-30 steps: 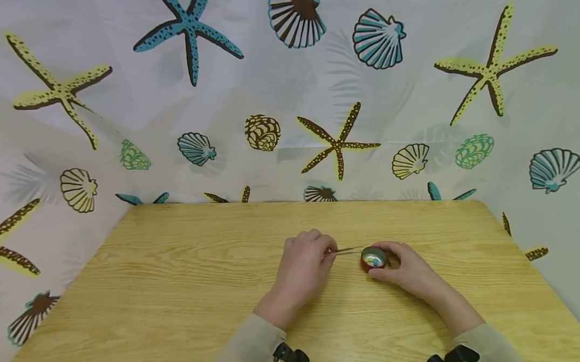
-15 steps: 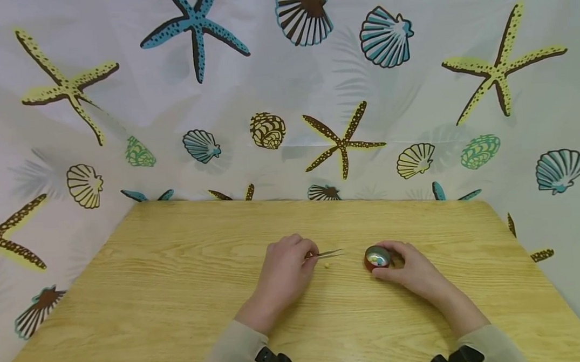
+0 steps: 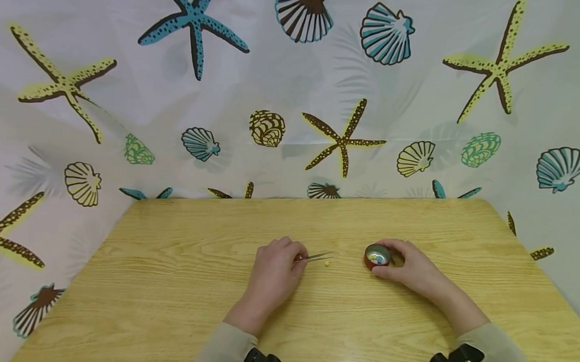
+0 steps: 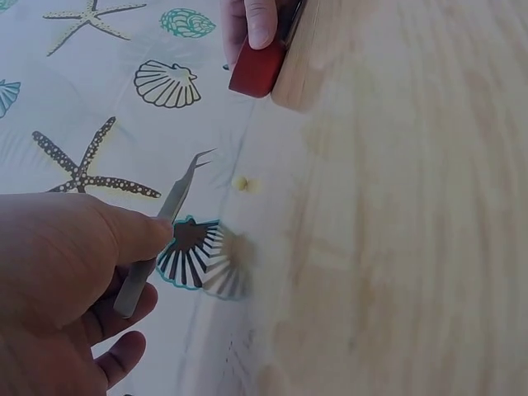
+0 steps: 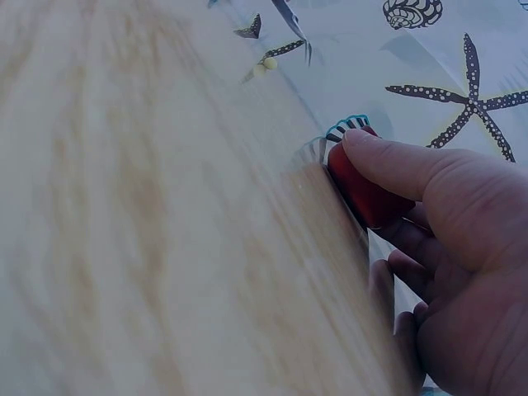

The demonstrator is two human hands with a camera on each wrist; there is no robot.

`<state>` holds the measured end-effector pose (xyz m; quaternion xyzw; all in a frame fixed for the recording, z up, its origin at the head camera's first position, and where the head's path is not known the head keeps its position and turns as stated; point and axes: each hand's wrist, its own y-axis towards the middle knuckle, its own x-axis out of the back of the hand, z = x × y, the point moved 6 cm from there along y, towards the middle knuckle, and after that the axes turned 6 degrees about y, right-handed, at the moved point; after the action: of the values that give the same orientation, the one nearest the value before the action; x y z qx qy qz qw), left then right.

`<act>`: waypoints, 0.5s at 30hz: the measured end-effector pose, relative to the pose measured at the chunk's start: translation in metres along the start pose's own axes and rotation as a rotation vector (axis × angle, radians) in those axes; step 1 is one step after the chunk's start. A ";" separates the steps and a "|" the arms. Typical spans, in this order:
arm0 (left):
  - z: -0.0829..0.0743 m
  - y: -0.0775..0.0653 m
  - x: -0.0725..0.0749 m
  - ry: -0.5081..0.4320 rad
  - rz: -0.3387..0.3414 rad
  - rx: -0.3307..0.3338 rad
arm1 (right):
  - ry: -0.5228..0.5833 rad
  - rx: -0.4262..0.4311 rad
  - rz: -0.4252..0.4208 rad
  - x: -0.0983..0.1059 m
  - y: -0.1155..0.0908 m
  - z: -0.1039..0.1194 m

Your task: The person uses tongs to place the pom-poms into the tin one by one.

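Observation:
My left hand (image 3: 276,268) pinches a pair of bent-tip metal tweezers (image 4: 169,216) between thumb and fingers; the tips point right and stand apart with nothing between them. Just beyond the tips a tiny yellow bead (image 3: 327,264) lies on the table. To the right, my right hand (image 3: 410,265) holds a small round red tin (image 3: 377,256) by its sides, thumb at the near side and fingers at the far side. Small coloured pieces show inside the tin's silvery interior in the head view. The red side of the tin (image 5: 363,186) shows under the thumb in the right wrist view.
The wood-grain table (image 3: 178,294) stretches out around both hands. Behind it and along its sides hangs a pale cloth (image 3: 228,97) printed with starfish and shells. Black wrist cameras (image 3: 262,361) sit on the light sleeves.
My left hand has drawn the tweezers left, away from the tin, and the yellow bead has come into sight on the table. My right hand stays around the tin, shifted very slightly.

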<state>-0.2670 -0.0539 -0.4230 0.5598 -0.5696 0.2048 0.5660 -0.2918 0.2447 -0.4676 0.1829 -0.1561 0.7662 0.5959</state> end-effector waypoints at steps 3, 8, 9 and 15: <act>0.003 -0.002 0.001 0.008 0.005 0.002 | 0.001 0.001 -0.002 0.001 0.000 0.000; 0.007 -0.006 0.002 0.006 0.015 0.000 | 0.006 0.000 0.000 0.001 0.000 0.001; 0.007 -0.006 0.001 0.005 0.018 0.000 | 0.006 0.000 0.001 0.001 0.000 0.001; 0.011 -0.007 -0.003 0.018 0.039 0.007 | 0.007 0.011 0.004 0.000 -0.001 0.003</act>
<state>-0.2657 -0.0642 -0.4311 0.5487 -0.5745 0.2226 0.5651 -0.2906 0.2437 -0.4653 0.1832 -0.1500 0.7689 0.5939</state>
